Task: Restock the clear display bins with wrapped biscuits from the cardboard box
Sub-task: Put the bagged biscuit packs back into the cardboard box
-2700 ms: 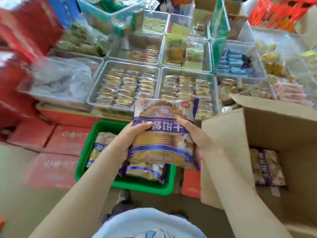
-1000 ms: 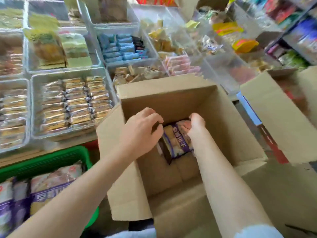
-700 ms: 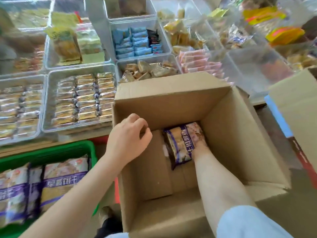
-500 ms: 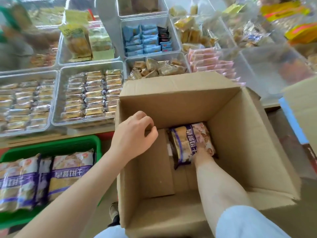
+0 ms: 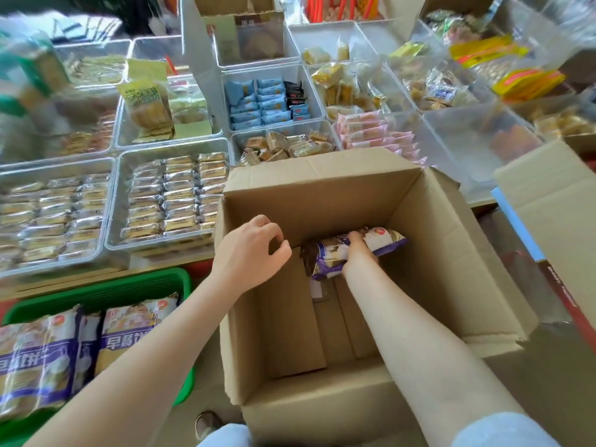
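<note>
An open cardboard box stands in front of me. Deep inside it my right hand grips a purple-and-white biscuit bag, which is tilted and lifted off the box floor. My left hand hovers over the box's left wall with fingers loosely curled and nothing in it. Behind and to the left are clear display bins holding rows of small wrapped biscuits.
A green basket at lower left holds several large purple biscuit bags. More clear bins with blue, pink and yellow snack packs fill the back. A second cardboard box flap stands at right. My shoe shows below.
Earlier I held a biscuit bag over the green basket; then both hands went to the box. My right hand reached down, took hold of the bag inside and has now tilted and raised it.
</note>
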### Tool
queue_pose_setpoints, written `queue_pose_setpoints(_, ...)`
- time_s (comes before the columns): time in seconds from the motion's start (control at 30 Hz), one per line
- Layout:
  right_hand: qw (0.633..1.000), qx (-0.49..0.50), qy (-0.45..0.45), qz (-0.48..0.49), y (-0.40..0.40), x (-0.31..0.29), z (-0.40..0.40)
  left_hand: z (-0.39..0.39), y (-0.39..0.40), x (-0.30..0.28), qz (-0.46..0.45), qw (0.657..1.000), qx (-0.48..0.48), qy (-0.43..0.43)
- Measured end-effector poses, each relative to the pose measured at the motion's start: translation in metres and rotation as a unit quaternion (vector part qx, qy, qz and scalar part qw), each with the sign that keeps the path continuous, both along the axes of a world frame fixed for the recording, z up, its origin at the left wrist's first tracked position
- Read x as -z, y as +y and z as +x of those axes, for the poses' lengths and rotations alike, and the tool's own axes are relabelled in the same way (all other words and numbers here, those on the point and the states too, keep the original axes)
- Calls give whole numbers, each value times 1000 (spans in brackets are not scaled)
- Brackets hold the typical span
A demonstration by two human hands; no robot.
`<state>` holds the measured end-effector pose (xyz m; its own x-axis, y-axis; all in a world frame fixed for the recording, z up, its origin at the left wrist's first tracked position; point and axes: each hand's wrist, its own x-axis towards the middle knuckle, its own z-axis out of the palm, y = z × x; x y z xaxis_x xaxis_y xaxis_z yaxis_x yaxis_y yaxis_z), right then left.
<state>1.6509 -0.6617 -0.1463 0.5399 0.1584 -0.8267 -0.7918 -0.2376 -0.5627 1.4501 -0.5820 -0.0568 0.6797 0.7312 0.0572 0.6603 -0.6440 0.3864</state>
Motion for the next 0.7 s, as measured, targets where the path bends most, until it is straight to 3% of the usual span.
queue_pose_setpoints(0.17, 990, -58, 14, 126, -22, -95, -29, -6, -5, -12, -62, 997, -12, -44)
queue_pose_setpoints(0.3, 964, -156, -2, 214, -48, -171, -55, -18, -10, -43, -159, 974, -96, -129)
queue_pose_setpoints(0.4, 940, -218, -65, 254, -54, -206, -85, -38, -2, -61, -374, 894, -81, -233)
queue_pose_setpoints(0.5, 906, -294, -111, 285, -45, -224, -117, -81, 15, -75, -559, 768, -81, -302)
queue_pose_setpoints(0.57, 888, -333, -102, 301, -33, -227, -142, -120, 28, -76, -617, 707, -73, -337)
queue_pose_setpoints(0.7, 866, -404, -47, 291, 12, -215, -217, -215, 56, -67, -655, 655, -105, -363)
